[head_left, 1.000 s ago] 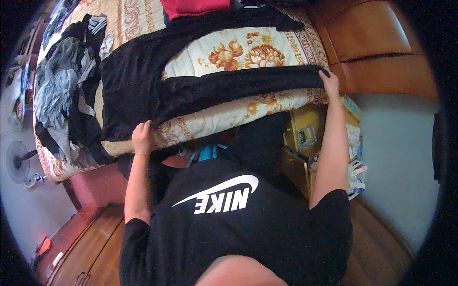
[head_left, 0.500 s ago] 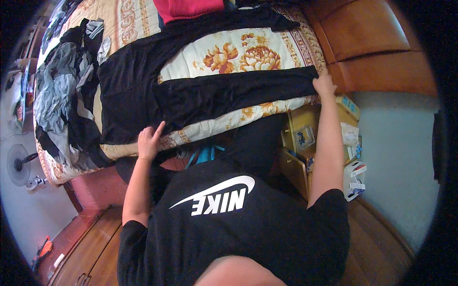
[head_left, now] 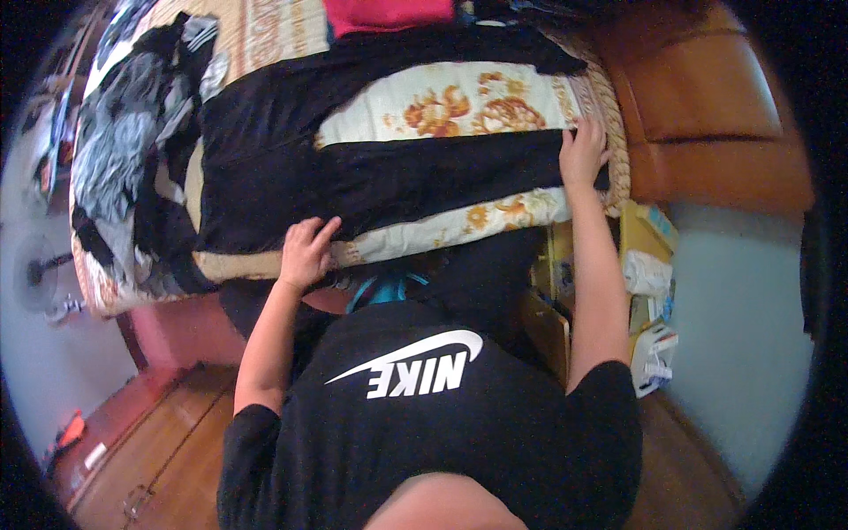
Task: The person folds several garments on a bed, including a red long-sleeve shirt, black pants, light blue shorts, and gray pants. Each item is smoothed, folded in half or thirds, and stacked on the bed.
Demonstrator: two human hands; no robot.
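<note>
A pair of black trousers (head_left: pixel 265 190) lies spread on the bed, its waist to the left and its two legs running right, apart from each other. My right hand (head_left: pixel 584 155) rests on the end of the near leg, fingers stretched out over the cloth. At the near edge of the trousers, my left hand (head_left: pixel 309 252) touches the fabric with its fingers extended. Neither hand grips anything that I can see. Between the legs, the flowered bed cover (head_left: pixel 397 88) shows.
Crumpled grey and black clothes (head_left: pixel 128 150) are heaped on the bed's left side. Folded red cloth (head_left: pixel 389 13) lies at the far edge. A brown padded headboard (head_left: pixel 707 115) stands at right, above an open yellowish drawer unit (head_left: pixel 548 327). A fan (head_left: pixel 40 269) is at far left.
My right hand has loosened from its closed hold on the leg end and now lies with fingers stretched. My left hand has shifted right along the near edge. The whole view has swung slightly.
</note>
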